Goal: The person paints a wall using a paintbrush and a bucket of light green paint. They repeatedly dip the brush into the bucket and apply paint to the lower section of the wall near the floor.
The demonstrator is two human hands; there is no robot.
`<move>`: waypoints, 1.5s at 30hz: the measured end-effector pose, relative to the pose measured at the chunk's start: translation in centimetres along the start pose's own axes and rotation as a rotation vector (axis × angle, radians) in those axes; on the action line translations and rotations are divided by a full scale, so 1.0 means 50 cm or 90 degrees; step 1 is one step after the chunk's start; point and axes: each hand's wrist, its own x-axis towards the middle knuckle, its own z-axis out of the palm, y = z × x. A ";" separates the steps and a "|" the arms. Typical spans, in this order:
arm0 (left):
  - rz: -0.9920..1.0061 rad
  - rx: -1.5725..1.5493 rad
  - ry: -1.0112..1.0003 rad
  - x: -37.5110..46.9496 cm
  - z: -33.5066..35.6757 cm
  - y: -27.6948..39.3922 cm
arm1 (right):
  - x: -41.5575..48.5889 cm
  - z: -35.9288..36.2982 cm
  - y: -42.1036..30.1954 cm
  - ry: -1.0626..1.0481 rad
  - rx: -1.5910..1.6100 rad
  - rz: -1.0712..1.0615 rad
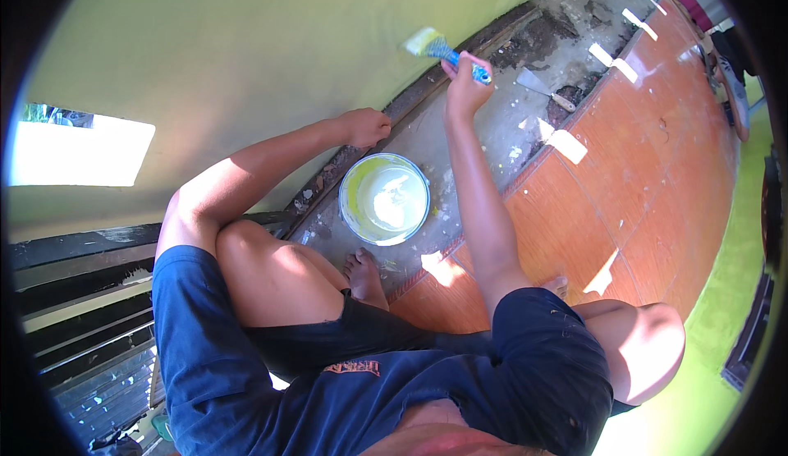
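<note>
My right hand (pixel 468 89) grips the blue handle of a paintbrush (pixel 452 56). Its pale bristles, wet with yellow-green paint, are blurred and point toward the light green wall (pixel 246 43); I cannot tell whether they touch it. My left hand (pixel 364 128) is curled into a loose fist beside the foot of the wall, and no object shows in it. Just below that hand, a paint bucket (pixel 351 200) stands on the bare concrete strip, its inner wall smeared yellow-green and pale paint inside. Past my right hand lies a putty knife (pixel 545 88) with a wide metal blade.
Orange floor tiles (pixel 615 191) border the concrete strip (pixel 443 166) on the right. My bare foot (pixel 366 277) is close to the bucket. Dark slats (pixel 80 265) run along the left. Shoes (pixel 732 96) sit at the far right, near another green wall.
</note>
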 end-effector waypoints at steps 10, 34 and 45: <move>0.002 -0.045 0.011 -0.002 0.009 0.002 | 0.046 0.156 -0.169 -0.071 0.179 -0.106; -0.008 -0.041 0.020 0.010 0.011 -0.012 | 0.013 0.193 -0.210 -0.145 0.243 -0.189; -0.012 -0.022 -0.006 0.005 -0.001 -0.001 | -0.036 -0.021 0.019 0.051 -0.106 -0.002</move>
